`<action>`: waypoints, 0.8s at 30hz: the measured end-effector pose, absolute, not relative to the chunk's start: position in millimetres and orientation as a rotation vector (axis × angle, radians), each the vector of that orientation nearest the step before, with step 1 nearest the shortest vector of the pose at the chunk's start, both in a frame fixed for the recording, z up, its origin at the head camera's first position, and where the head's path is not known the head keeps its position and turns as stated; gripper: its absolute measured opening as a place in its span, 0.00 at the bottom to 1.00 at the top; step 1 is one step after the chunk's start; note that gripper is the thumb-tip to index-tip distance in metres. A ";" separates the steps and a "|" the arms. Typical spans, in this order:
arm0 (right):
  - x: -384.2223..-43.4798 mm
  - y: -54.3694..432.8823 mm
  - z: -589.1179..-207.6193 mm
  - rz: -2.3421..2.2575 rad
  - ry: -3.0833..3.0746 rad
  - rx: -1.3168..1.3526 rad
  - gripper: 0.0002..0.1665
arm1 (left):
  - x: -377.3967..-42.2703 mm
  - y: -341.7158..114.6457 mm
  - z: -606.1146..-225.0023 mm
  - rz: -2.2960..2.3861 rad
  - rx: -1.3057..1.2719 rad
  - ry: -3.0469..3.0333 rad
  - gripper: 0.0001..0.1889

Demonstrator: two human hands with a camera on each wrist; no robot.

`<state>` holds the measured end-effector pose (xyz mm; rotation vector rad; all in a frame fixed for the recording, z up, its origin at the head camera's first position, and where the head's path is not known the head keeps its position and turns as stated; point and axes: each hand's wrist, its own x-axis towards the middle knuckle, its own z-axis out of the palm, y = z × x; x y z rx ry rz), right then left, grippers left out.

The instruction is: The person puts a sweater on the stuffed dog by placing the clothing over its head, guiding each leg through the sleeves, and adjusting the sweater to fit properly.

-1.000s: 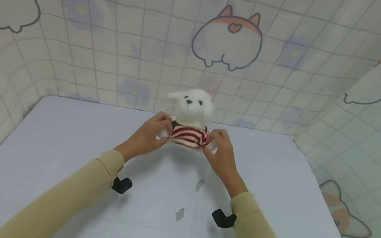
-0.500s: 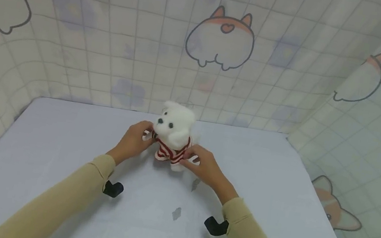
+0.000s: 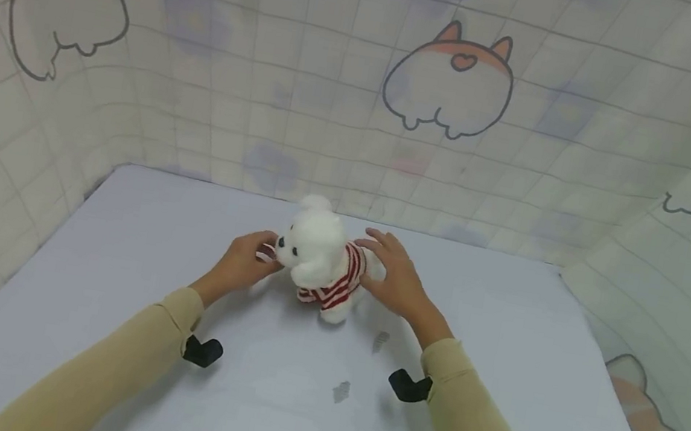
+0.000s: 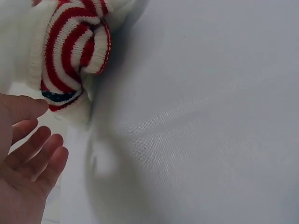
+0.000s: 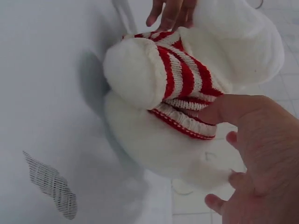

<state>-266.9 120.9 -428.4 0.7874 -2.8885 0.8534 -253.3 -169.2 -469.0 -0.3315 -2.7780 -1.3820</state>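
A white plush dog (image 3: pixel 317 237) in a red-and-white striped knit sweater (image 3: pixel 349 276) stands on the table, its head turned toward the left. My left hand (image 3: pixel 241 263) is at its muzzle, fingers loosely bent and apart; in the left wrist view these fingers (image 4: pixel 51 154) hold nothing, and the thumb tip lies close by the sweater's dark-blue band (image 4: pixel 60 96). My right hand (image 3: pixel 400 277) is spread around the dog's rear. In the right wrist view its thumb (image 5: pixel 224 109) touches the sweater hem, while the other fingers stand apart behind the toy.
The white-covered table (image 3: pixel 262 398) carries two small grey patches (image 3: pixel 341 392) in front of the dog. A fabric curtain (image 3: pixel 340 79) with a grid and cartoon corgis surrounds the back and sides. Black wrist mounts (image 3: pixel 203 352) stick out below both sleeves.
The plush dog has come nearer and down onto the table, turning from facing forward to facing left. Both hands have let go of the sweater they pinched, and the right fingers have spread.
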 end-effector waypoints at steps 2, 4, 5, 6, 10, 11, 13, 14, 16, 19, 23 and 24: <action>-269.2 119.2 -425.2 0.823 -2.980 0.842 0.39 | -250.1 -169.2 -467.4 -1.430 -0.322 -2.797 0.18; -271.4 116.3 -423.4 0.780 -3.061 0.881 0.43 | -247.5 -169.4 -466.5 -1.461 -0.310 -2.806 0.18; -272.5 114.4 -422.8 0.760 -3.088 0.890 0.44 | -246.3 -169.7 -466.1 -1.474 -0.304 -2.807 0.19; -273.6 112.4 -422.6 0.740 -3.104 0.890 0.44 | -245.1 -170.0 -465.8 -1.483 -0.310 -2.805 0.18; -276.2 105.4 -425.8 0.674 -3.101 0.782 0.41 | -243.6 -169.8 -466.0 -1.501 -0.321 -2.809 0.17; -275.6 105.2 -426.7 0.655 -3.090 0.733 0.41 | -243.9 -168.0 -465.8 -1.505 -0.333 -2.811 0.17; -273.5 104.1 -430.2 0.612 -3.062 0.634 0.41 | -245.0 -164.7 -465.6 -1.502 -0.347 -2.816 0.16; -272.1 103.0 -432.7 0.614 -3.048 0.587 0.39 | -245.2 -163.3 -465.2 -1.504 -0.354 -2.813 0.16; -267.8 100.4 -437.5 0.625 -3.022 0.516 0.35 | -246.1 -160.9 -465.1 -1.498 -0.368 -2.806 0.17; -259.3 96.4 -444.4 0.679 -2.985 0.452 0.31 | -247.9 -158.2 -465.5 -1.486 -0.393 -2.799 0.18; -247.4 91.2 -446.5 0.766 -2.963 0.488 0.25 | -251.3 -158.6 -470.2 -1.478 -0.412 -2.776 0.18; -244.9 90.3 -446.6 0.784 -2.964 0.511 0.24 | -252.5 -159.4 -472.2 -1.475 -0.414 -2.769 0.18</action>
